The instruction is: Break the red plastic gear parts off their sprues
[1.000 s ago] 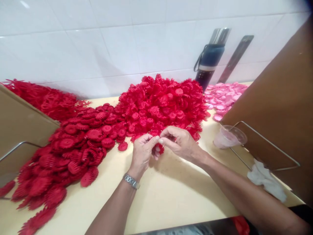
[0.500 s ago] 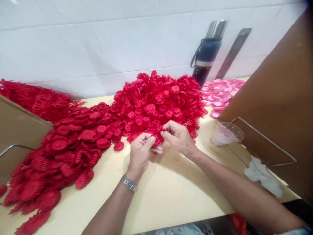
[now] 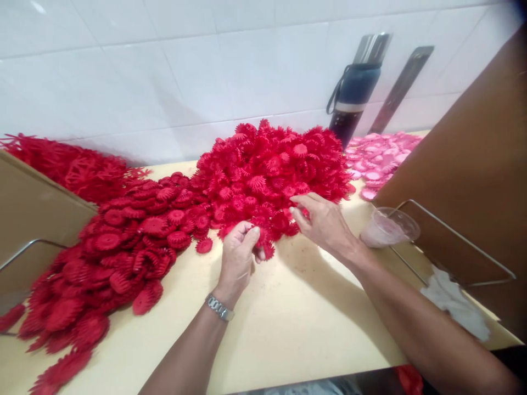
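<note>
Red frilled piece (image 3: 267, 250) at fingertips of your left hand (image 3: 237, 257), over table (image 3: 284, 329). Looks light, thin, soft, likely easy to crease; toothed rim probably fragile, so pinch near middle. Left thumb and fingers closed on it. Your right hand (image 3: 325, 226), beyond and to right: fingers narrowly parted from thumb, no piece clearly gripped, red heap (image 3: 269, 170) just past them.

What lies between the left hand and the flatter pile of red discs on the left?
In the head view, one red disc lies on the pale tabletop between the left hand and the flatter pile, with bare surface between disc and hand.
</note>
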Demonstrator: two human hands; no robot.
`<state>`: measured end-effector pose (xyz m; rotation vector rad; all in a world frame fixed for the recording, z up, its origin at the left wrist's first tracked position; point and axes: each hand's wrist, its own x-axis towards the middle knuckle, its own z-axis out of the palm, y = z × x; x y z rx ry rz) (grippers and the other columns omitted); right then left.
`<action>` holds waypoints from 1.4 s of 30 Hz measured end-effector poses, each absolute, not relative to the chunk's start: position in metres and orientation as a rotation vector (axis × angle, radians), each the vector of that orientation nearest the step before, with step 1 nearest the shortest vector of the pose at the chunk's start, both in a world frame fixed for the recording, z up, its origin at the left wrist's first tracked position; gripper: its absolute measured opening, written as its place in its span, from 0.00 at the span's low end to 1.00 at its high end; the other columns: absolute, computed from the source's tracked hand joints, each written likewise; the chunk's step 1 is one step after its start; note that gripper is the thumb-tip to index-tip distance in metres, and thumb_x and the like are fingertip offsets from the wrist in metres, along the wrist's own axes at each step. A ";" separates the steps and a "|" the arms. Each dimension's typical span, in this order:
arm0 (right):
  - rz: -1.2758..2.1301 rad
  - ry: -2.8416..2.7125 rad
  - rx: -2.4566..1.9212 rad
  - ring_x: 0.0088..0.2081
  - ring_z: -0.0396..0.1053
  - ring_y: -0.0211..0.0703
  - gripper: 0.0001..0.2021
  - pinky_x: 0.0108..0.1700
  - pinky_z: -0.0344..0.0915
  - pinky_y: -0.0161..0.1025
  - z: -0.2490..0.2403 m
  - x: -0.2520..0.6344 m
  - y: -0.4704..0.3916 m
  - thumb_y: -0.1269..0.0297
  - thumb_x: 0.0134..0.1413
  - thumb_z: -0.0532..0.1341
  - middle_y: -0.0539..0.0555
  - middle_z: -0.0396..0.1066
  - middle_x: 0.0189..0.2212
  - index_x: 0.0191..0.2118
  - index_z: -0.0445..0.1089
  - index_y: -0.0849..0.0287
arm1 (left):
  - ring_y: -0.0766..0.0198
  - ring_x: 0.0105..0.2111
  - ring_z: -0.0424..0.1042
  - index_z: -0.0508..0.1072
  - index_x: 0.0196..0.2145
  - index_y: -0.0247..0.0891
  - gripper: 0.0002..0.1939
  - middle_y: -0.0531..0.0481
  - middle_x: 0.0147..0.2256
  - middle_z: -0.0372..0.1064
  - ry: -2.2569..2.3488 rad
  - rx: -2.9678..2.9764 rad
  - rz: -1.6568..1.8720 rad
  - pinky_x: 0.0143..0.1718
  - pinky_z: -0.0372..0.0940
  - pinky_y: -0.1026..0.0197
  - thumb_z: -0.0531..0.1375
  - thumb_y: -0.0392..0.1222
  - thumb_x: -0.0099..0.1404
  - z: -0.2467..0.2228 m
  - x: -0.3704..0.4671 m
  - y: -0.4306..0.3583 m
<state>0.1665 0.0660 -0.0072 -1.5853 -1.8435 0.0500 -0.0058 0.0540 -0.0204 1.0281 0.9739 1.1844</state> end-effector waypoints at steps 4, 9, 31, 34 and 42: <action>0.459 -1.830 -1.258 0.26 0.63 0.35 0.10 0.30 0.58 0.33 -0.001 0.153 0.057 0.64 0.56 0.56 0.50 0.66 0.25 0.29 0.71 0.61 | 0.75 0.12 0.55 0.61 0.21 0.36 0.15 0.60 0.15 0.56 1.011 1.019 1.188 0.12 0.49 0.71 0.61 0.47 0.55 -0.024 -0.004 0.055; 0.893 -1.753 -1.118 0.24 0.61 0.33 0.08 0.26 0.56 0.31 -0.004 0.139 0.051 0.62 0.49 0.62 0.48 0.64 0.23 0.25 0.66 0.61 | 0.75 0.14 0.52 0.60 0.18 0.36 0.20 0.60 0.15 0.52 1.028 1.035 1.185 0.13 0.50 0.71 0.62 0.52 0.53 -0.027 -0.003 0.054; -0.077 -1.883 -1.701 0.34 0.64 0.46 0.08 0.35 0.58 0.39 -0.010 0.175 0.069 0.66 0.52 0.56 0.59 0.68 0.33 0.37 0.70 0.61 | 0.70 0.16 0.64 0.67 0.24 0.35 0.09 0.54 0.17 0.65 0.979 1.238 1.065 0.17 0.58 0.69 0.59 0.43 0.57 -0.020 -0.007 0.052; 0.192 -1.828 -1.466 0.33 0.65 0.42 0.10 0.35 0.60 0.37 -0.004 0.167 0.064 0.63 0.54 0.56 0.56 0.69 0.34 0.40 0.70 0.60 | 0.70 0.15 0.63 0.71 0.29 0.34 0.09 0.55 0.15 0.65 1.045 1.219 1.086 0.15 0.57 0.69 0.59 0.43 0.56 -0.023 -0.006 0.055; 0.875 -1.766 -1.193 0.23 0.62 0.33 0.06 0.25 0.57 0.30 -0.011 0.140 0.056 0.71 0.51 0.56 0.47 0.66 0.20 0.25 0.66 0.61 | 0.70 0.16 0.64 0.70 0.28 0.33 0.09 0.54 0.18 0.66 0.953 1.115 1.117 0.18 0.61 0.67 0.60 0.43 0.55 -0.023 -0.005 0.055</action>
